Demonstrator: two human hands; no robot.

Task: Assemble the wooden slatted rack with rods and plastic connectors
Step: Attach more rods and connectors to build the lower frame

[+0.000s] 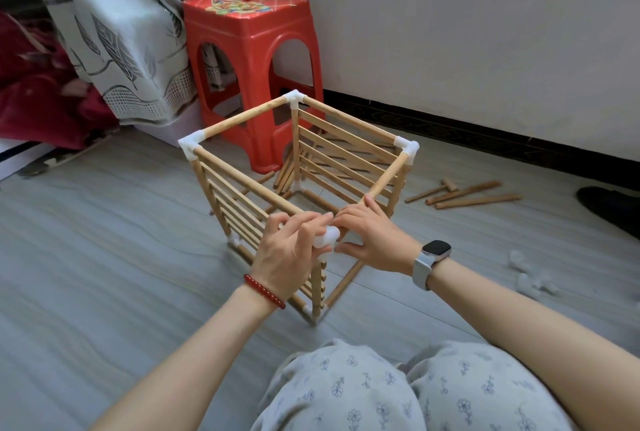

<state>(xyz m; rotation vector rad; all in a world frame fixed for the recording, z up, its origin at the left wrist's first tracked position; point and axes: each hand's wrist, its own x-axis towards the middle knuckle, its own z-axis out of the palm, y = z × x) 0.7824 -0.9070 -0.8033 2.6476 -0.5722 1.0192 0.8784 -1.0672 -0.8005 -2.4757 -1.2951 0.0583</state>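
Bamboo-pale wooden rack (298,184), standing on the grey floor (104,257) before the red stool (249,67) (light, stiff, probably wobbly), near corner's white plastic connector (327,236) pinched by left hand (287,250), right hand (372,240) fingers curled beside it; best held at corners.

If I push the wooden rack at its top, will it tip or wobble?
The wooden rack probably wobbles: thin rods meet only at plastic connectors. It looks light, so it likely slides on the smooth floor. Both hands steady the near corner.
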